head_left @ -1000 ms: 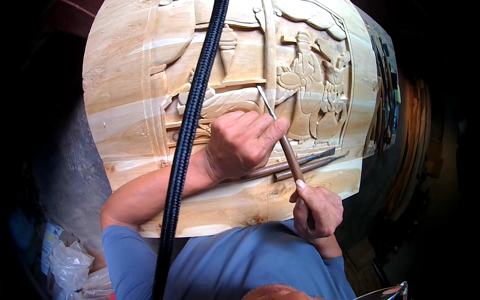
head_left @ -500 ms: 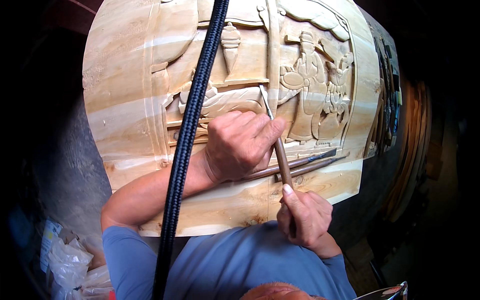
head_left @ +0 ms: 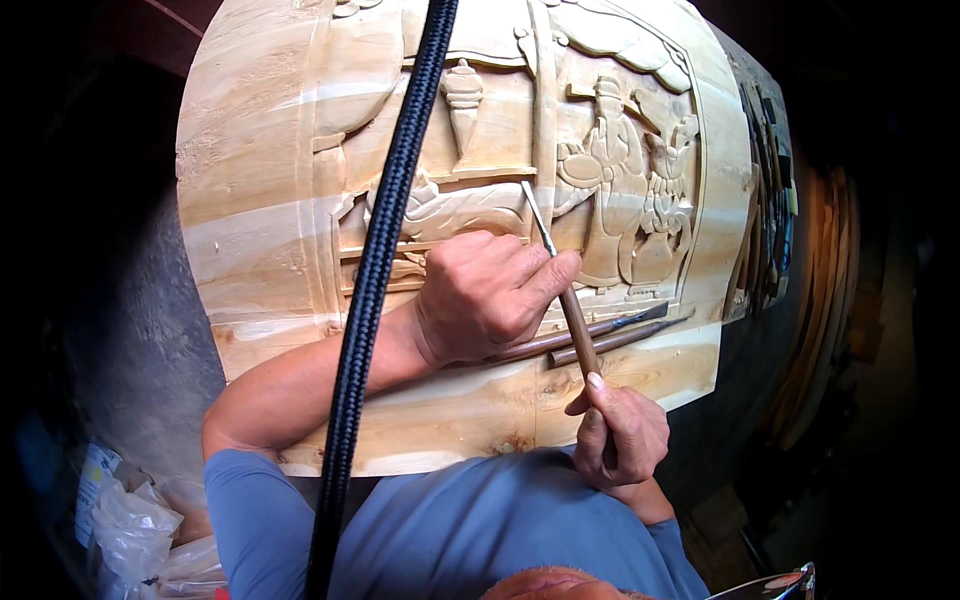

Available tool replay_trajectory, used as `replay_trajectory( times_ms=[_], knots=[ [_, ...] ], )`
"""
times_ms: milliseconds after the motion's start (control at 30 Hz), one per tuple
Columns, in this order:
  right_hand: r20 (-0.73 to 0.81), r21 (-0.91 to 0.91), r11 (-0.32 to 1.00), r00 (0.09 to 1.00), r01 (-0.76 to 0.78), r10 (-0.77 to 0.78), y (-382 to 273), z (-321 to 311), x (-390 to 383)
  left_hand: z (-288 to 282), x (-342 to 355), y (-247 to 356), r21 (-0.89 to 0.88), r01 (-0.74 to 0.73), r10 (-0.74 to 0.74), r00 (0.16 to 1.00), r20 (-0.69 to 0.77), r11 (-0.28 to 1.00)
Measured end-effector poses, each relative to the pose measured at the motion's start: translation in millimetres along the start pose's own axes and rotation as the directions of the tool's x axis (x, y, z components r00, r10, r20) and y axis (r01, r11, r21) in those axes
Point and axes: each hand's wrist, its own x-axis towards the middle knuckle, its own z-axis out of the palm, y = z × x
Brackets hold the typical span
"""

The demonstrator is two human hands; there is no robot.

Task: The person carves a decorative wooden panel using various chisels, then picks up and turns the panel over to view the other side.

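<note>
My left hand is closed around the front of a carving chisel, thumb pressed along it where steel meets wood. The blade's tip touches the carved wooden panel, just beside a raised vertical bar and under a narrow ledge. Farther back, my right hand grips the rear of the brown handle, its thumb laid on top. Two more chisels lie on the panel beneath the held one: a longer chisel, partly behind my left hand, and a second chisel.
Carved figures stand in relief on the panel's right half. Many tools lie beyond its right edge, near stacked curved boards. A black braided cord crosses the view. Clear plastic bags sit at lower left.
The chisel's handle end has swung to the right along with my right hand, so the tool slants more. My left hand has shifted slightly right, and the whole view has moved a little.
</note>
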Motion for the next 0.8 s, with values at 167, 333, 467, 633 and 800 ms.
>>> replay_trajectory(
  times_ms=[167, 333, 467, 633, 800],
  knots=[
    [0.064, -0.068, 0.998, 0.998, 0.010, -0.006, -3.0, -12.4, 15.0, 4.5, -2.3, -3.1, -0.006, 0.021, -0.021, 0.999, -0.048, 1.000],
    [0.079, -0.034, 0.999, 0.997, -0.015, 0.018, -0.2, -20.5, 24.5, 3.5, -0.1, -2.4, 0.021, 0.039, -0.038, 0.999, -0.034, 0.999],
    [0.119, -0.042, 0.999, 0.993, -0.003, 0.008, -2.5, -24.3, 32.2, 2.2, 0.7, -2.2, 0.027, 0.053, -0.052, 0.998, -0.043, 0.998],
    [0.135, -0.007, 0.999, 0.990, 0.033, -0.031, -5.4, -16.6, 31.3, -2.1, 0.8, -2.1, 0.025, 0.084, -0.084, 0.996, -0.017, 0.996],
    [0.109, -0.094, 0.989, 0.988, 0.116, -0.105, -5.6, 1.5, 19.1, -2.4, 1.0, -0.6, -0.004, 0.107, -0.107, 0.994, -0.003, 0.994]
  ],
)
